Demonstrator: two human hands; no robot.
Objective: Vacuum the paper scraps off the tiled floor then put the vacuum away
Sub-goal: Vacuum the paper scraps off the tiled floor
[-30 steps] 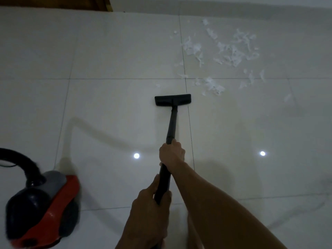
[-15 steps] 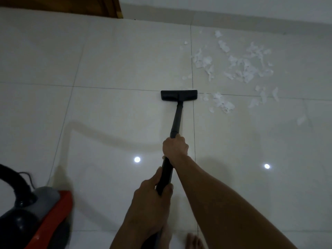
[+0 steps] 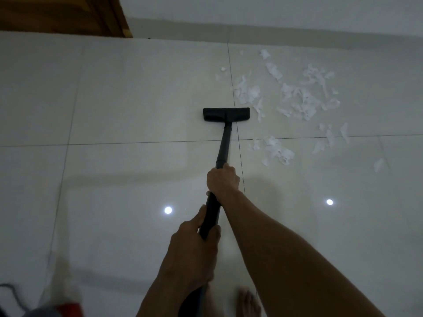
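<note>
**Operator:** Black plastic, all of it: the floor head (image 3: 226, 114) lies flat on the tiled floor (image 3: 128, 92), its wide edge running left to right, with the wand (image 3: 223, 145) sloping back toward me.

**Spotter:** Which hand has what?

**Operator:** My right hand (image 3: 223, 179) is wrapped round the wand further forward, so it is nearer the head. My left hand (image 3: 194, 248) clasps the lower end, closer to my body.

**Spotter:** And the scraps?

**Operator:** Paper scraps (image 3: 295, 99) lie ahead and to the right of the head. The nearest bits sit just beside its right end, and a smaller clump (image 3: 277, 151) lies right of the wand. I judge the next push must angle rightward.

**Spotter:** Any brand to read?

**Operator:** None that I can make out. The vacuum body (image 3: 61, 310) barely shows, red and grey, at the lower left edge.
</note>
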